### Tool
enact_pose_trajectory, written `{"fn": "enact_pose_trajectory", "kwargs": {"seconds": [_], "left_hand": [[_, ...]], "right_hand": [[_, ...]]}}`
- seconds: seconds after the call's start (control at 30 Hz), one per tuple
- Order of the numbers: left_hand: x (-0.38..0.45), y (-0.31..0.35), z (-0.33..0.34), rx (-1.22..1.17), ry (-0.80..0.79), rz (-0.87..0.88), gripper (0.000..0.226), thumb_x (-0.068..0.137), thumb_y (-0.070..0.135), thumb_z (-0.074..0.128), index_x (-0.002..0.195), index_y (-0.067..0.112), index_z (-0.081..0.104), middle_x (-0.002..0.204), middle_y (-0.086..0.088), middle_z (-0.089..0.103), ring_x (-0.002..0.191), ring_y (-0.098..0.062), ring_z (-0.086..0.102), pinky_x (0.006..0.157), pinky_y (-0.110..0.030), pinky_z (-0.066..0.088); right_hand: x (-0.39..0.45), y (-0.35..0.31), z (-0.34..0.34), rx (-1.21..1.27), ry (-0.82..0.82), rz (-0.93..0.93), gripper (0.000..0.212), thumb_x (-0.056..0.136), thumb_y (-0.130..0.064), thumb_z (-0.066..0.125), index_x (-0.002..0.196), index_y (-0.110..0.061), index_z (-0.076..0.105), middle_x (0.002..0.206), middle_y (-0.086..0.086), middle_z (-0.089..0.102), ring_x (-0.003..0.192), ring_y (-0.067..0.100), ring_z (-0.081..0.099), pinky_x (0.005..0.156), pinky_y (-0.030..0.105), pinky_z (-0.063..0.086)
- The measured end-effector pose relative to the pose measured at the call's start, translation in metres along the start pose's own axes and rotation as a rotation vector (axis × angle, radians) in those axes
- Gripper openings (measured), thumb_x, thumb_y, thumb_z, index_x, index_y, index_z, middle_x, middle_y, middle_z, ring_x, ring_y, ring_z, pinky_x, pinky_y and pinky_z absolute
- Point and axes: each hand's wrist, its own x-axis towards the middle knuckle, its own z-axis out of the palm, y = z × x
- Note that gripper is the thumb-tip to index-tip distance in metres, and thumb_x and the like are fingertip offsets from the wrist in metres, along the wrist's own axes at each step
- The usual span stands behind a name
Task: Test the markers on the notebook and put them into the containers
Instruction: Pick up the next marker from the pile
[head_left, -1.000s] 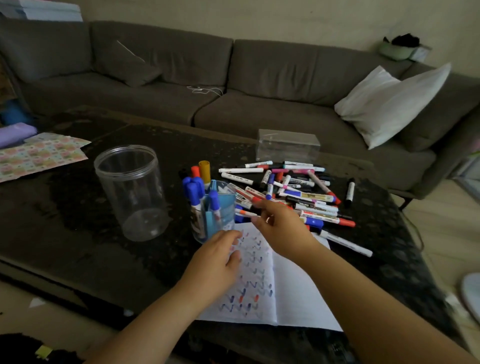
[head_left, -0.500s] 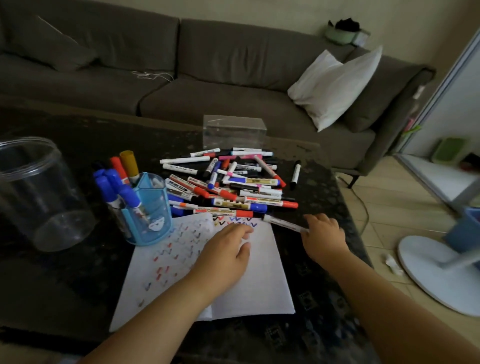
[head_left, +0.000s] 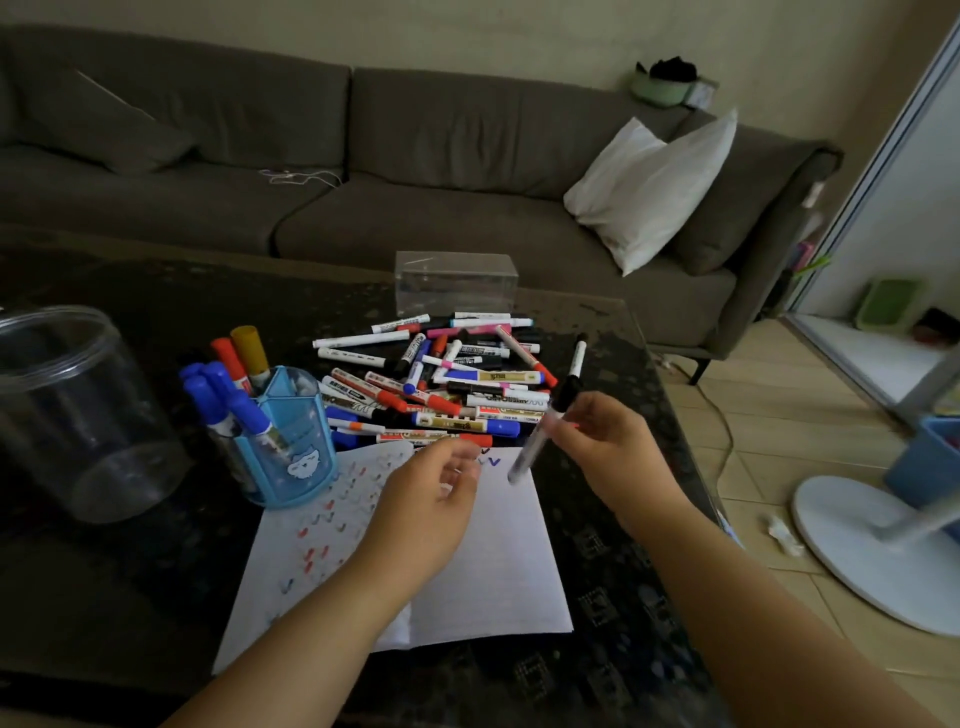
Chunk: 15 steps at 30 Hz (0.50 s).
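Observation:
An open notebook (head_left: 498, 561) lies on the dark table (head_left: 104, 597), its left page covered in red and blue test marks. My right hand (head_left: 608, 447) holds a white marker with a black cap (head_left: 540, 436) tilted above the notebook's top right corner. My left hand (head_left: 421, 514) hovers over the middle of the notebook, fingers loosely curled, holding nothing. A pile of several markers (head_left: 441, 384) lies behind the notebook. A blue pen cup (head_left: 291, 441) with blue, red and yellow markers stands at the notebook's top left. A large clear jar (head_left: 78, 415) stands empty at the left.
A small clear plastic box (head_left: 456, 283) sits behind the marker pile. One black-capped marker (head_left: 576, 358) lies apart at the pile's right. A grey sofa (head_left: 363, 171) with a white pillow (head_left: 649, 192) runs behind the table. A white fan base (head_left: 878, 551) stands on the floor right.
My right hand picked the white black-capped marker up off the table and raised it over the notebook. My left hand lifted slightly off the page. The view has kept swinging right.

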Motion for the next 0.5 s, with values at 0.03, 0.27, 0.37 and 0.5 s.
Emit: {"fn": "enact_pose_trajectory", "kwargs": {"seconds": [0.03,0.27,0.37,0.5], "left_hand": [[-0.002,0.005,-0.005,-0.038,0.012,-0.016,0.016,0.095,0.028,0.049,0.108,0.033,0.056,0.105,0.017,0.057,0.092,0.004,0.051,0.067,-0.008,0.038],[-0.017,0.022,-0.027,-0.751,-0.183,-0.274,0.027,0.099,0.025,0.038,0.104,0.026,0.065,0.104,0.004,0.071,0.101,-0.014,0.063,0.092,-0.033,0.047],[-0.024,0.02,-0.035,-1.067,-0.287,-0.314,0.029,0.094,0.02,0.04,0.106,0.007,0.063,0.105,-0.01,0.071,0.103,-0.017,0.066,0.092,-0.033,0.049],[-0.027,0.016,-0.041,-1.194,-0.249,-0.313,0.024,0.08,0.02,0.05,0.092,0.002,0.062,0.086,-0.013,0.072,0.097,-0.019,0.068,0.078,-0.027,0.055]], "right_hand": [[-0.006,-0.007,0.005,0.06,-0.054,0.022,0.009,0.088,-0.027,0.063,0.094,-0.02,0.06,0.088,-0.004,0.068,0.082,0.008,0.066,0.071,0.019,0.051],[-0.056,-0.024,0.039,0.575,-0.531,0.269,0.027,0.1,-0.025,0.04,0.094,-0.009,0.061,0.066,0.001,0.047,0.052,0.009,0.041,0.046,0.02,0.034],[-0.07,-0.031,0.047,0.764,-0.664,0.411,0.035,0.098,-0.035,0.038,0.088,-0.008,0.058,0.055,-0.001,0.037,0.044,0.005,0.027,0.036,0.014,0.02],[-0.08,-0.039,0.059,0.829,-0.692,0.462,0.035,0.093,-0.042,0.04,0.079,-0.013,0.053,0.052,-0.005,0.026,0.041,0.003,0.018,0.034,0.013,0.014]]}}
